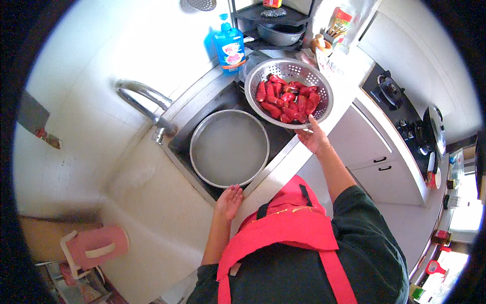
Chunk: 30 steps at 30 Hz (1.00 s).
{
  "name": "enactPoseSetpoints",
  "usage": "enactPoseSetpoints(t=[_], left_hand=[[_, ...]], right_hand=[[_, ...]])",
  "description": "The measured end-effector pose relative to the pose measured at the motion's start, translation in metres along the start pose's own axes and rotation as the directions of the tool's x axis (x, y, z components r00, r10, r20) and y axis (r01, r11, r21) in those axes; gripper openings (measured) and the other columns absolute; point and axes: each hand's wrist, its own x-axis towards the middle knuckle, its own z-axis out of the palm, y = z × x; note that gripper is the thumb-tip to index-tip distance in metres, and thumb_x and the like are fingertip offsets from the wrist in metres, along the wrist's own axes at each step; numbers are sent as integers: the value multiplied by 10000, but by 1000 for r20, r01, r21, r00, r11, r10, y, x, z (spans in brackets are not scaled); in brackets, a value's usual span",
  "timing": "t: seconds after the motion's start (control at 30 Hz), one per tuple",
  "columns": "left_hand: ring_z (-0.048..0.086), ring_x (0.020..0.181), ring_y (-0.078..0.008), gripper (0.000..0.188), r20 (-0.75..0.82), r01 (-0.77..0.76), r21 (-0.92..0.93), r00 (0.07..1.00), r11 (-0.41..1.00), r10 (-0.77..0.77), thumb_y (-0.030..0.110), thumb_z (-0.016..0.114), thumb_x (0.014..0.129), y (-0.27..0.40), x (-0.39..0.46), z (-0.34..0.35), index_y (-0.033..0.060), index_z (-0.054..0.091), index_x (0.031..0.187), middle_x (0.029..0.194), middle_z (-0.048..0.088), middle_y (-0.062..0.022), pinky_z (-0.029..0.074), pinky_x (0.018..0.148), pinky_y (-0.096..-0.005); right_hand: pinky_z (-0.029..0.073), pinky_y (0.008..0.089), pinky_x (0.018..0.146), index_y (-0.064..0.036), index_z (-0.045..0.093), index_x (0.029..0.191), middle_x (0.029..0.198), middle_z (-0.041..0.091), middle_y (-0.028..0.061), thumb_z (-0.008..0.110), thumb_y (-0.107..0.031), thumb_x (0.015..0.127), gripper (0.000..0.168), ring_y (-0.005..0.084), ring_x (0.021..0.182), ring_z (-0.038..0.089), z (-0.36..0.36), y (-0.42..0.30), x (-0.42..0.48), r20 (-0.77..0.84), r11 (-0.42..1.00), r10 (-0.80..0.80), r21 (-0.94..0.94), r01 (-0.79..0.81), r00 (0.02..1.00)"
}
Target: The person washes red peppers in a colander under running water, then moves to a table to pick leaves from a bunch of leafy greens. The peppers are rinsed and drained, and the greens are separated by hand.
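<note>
My right hand grips the near rim of a perforated stainless steel colander, thumb on top and fingers beneath. Several red peppers lie inside it, glossy and piled together. The colander is over the far right side of the sink and the counter edge; whether it rests there I cannot tell. In the dark sink sits a round metal basin filled with cloudy water. My left hand is at the basin's near rim, palm up and fingers extended, holding nothing visible.
A chrome faucet stands left of the sink. Behind are a blue detergent bottle and a black corner shelf. A gas stove occupies the right counter. A pink thermal jug is at lower left.
</note>
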Motion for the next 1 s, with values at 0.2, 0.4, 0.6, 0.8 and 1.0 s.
enactPoseSetpoints(t=[0.2, 0.4, 0.6, 0.8, 1.0], left_hand=[[465, 1002, -241, 262, 88, 38, 54, 995, 998, -43, 171, 484, 824, 0, 7, 8, 43, 454, 1050, 1081, 502, -89, 376, 858, -355], [469, 988, -218, 254, -27, 13, 109, 1000, 994, -10, 198, 481, 830, 5, -13, 3, 70, 479, 1049, 1024, 523, -49, 373, 854, -353], [449, 1019, -215, 291, 40, 43, 162, 998, 986, -50, 200, 476, 833, 15, -6, -1, 83, 447, 1097, 1102, 484, -55, 362, 879, -353], [439, 1032, -223, 329, 68, 17, 232, 997, 973, -34, 200, 465, 843, 14, 2, 24, 74, 407, 1141, 1119, 471, -67, 358, 887, -354], [426, 1053, -235, 356, 89, 6, 245, 996, 970, -29, 198, 428, 858, 8, -9, 39, 35, 374, 1170, 1153, 449, -94, 346, 903, -345]], right_hand=[[465, 334, 659, -90, 393, 1148, 977, 526, 132, 569, -539, 698, 660, 232, 823, 547, -27, 3, 25, 116, 1000, 3, 11, -4, 993], [430, 303, 557, -75, 479, 1016, 836, 574, 125, 538, -502, 740, 512, 206, 729, 566, -3, 8, 12, 21, 998, -64, -7, 64, 998], [428, 286, 556, -31, 321, 1151, 1004, 480, 144, 473, -434, 801, 555, 205, 771, 576, -17, 9, -14, -276, 990, -111, 52, 130, 955], [448, 308, 553, 26, 274, 1177, 1011, 473, 163, 456, -353, 820, 552, 219, 747, 592, -32, 8, -23, -246, 982, -190, -38, 186, 950], [470, 341, 619, -7, 308, 1152, 995, 502, 174, 533, -74, 758, 458, 240, 834, 565, -27, 4, -25, -400, 904, -416, -277, 325, 817]])
